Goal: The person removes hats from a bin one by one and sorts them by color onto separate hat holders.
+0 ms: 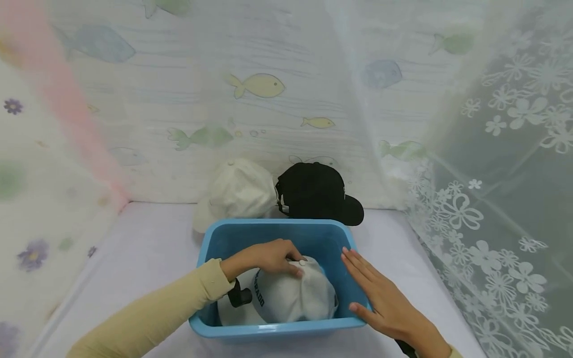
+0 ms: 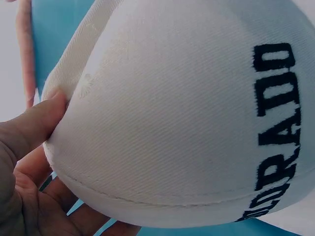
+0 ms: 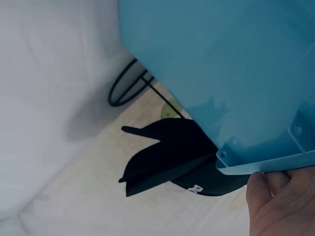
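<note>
A white cap (image 1: 309,293) with dark lettering lies in a blue plastic basin (image 1: 277,326), its brim toward the left. My left hand (image 1: 277,256) reaches over the basin's left side and grips the crown near its top button. In the left wrist view the thumb (image 2: 37,118) presses one side of the white fabric and the fingers lie around the other. My right hand (image 1: 385,296) is at the basin's right rim, fingers straight and thumb spread. The right wrist view shows its fingertips touching the rim (image 3: 275,164).
Behind the basin stand an off-white cap (image 1: 241,191) and a black cap (image 1: 313,191), side by side. A black wire stand (image 3: 130,86) shows by the black cap in the right wrist view. White cloth (image 1: 147,248) covers the table, with a fish-print curtain (image 1: 268,124) behind.
</note>
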Motion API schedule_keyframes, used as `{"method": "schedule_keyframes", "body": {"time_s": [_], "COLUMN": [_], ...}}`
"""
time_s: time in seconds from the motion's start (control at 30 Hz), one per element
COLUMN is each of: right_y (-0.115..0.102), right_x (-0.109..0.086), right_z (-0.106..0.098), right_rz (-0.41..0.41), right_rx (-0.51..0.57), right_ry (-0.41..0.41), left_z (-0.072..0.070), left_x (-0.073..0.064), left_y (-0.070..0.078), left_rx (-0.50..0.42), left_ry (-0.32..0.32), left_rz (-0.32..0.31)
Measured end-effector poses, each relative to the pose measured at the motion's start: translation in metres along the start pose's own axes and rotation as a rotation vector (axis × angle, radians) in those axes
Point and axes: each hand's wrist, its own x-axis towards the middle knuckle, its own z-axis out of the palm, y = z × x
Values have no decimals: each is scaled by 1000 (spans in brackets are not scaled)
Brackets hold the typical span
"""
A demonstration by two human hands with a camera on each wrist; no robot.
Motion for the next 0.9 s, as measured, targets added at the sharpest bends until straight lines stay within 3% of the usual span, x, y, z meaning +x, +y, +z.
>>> {"method": "schedule_keyframes", "body": {"time_s": [0.33,0.6,0.9], "right_y": [4,5,5], "right_x": [0,-2,-4], "right_z": [-3,-4,-6], "right_rz": [-42,-54,-73], "right_rx": [-17,-21,-34], "right_ry": [-36,-33,-24], "left_z": [-13,-22,-32], "left_x": [-10,-17,-33], "left_y": [9,19,35], "left_rx": [-8,-38,-71], "left_ry": [-9,12,70], "left_rz": [86,76,107]}}
